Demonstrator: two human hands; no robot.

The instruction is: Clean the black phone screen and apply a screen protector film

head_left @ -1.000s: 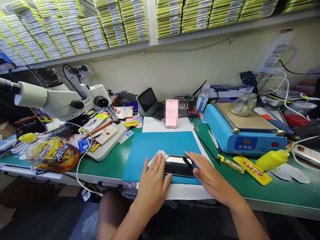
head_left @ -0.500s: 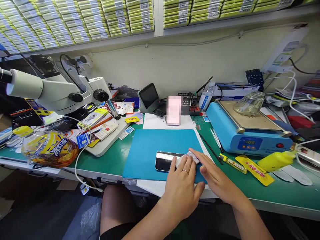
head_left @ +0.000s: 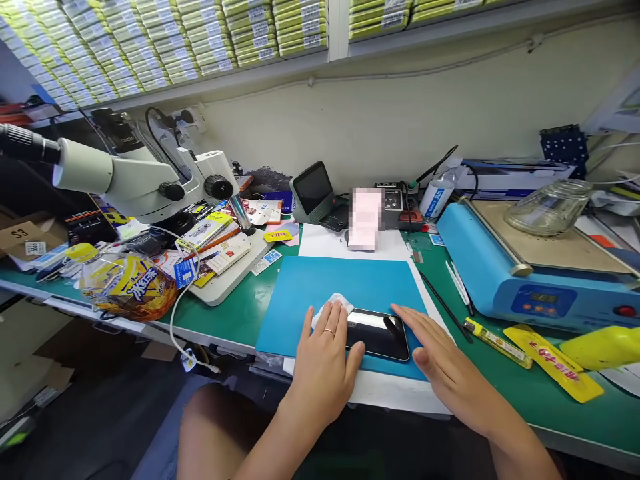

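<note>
A smartphone [head_left: 380, 337] with a dark, glossy screen lies on a blue mat [head_left: 350, 275]. My left hand [head_left: 325, 353] presses a crumpled white wipe [head_left: 340, 301] down under its straight, closely held fingers at the phone's left end, covering that end. A ring sits on one finger, and the thumb sticks out over the screen. At the phone's right end is my right hand [head_left: 440, 357], open and holding nothing. Its fingertips are by the far right corner; whether they touch the phone I cannot tell.
A microscope [head_left: 135, 183] and a bottle of brown drink [head_left: 127, 283] stand left. On the right are a blue heating plate machine [head_left: 530, 293] with a glass jar [head_left: 550, 207], tweezers [head_left: 457, 283], a yellow packet [head_left: 553, 360] and a yellow squeeze bottle [head_left: 603, 347].
My left hand has slid the wipe from the phone's right part to its left end, uncovering the right part of the screen. My right hand stays by the right end. The camera view has shifted.
</note>
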